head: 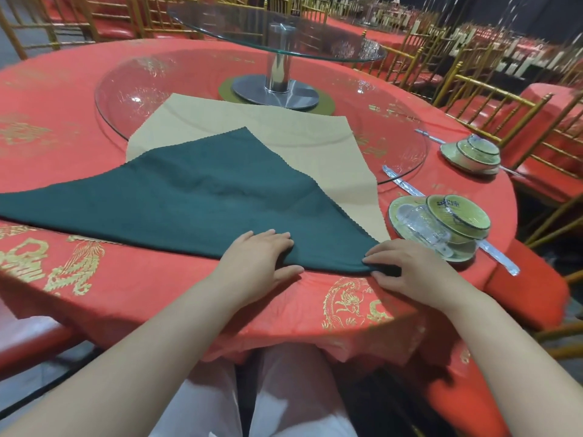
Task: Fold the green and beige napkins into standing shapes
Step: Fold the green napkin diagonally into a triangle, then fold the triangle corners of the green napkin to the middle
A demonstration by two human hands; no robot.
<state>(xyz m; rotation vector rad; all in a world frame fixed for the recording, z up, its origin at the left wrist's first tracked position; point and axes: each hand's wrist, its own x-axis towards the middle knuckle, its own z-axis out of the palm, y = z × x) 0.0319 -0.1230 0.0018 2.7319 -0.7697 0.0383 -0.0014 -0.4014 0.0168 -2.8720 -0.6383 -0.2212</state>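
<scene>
A: As the count runs from the left, what is item one?

B: Item one: green napkin (189,197), folded into a triangle and lying flat on the red tablecloth (94,279). Its long folded edge is near, its left tip reaches the left side of the view, and its apex points far.

A: Item two?

B: Beige napkin (252,121), spread flat. It lies far of the green one and partly under it, and its far part rests on the glass turntable (132,89).

A: The hands?

B: Left hand (262,263): the fingers are nearly straight and rest on the green napkin's near edge. The thumb lies alongside that edge, and the hand grips nothing. Right hand (407,266): a little to the right, fingertips and thumb pinch the green napkin's right corner, near the table's near edge.

A: And right of that?

B: Plate (397,212), just beside the beige napkin's right edge, carrying a bowl (457,216) and a clear glass (422,228). A second setting (470,152) stands farther off, right and far.
</scene>
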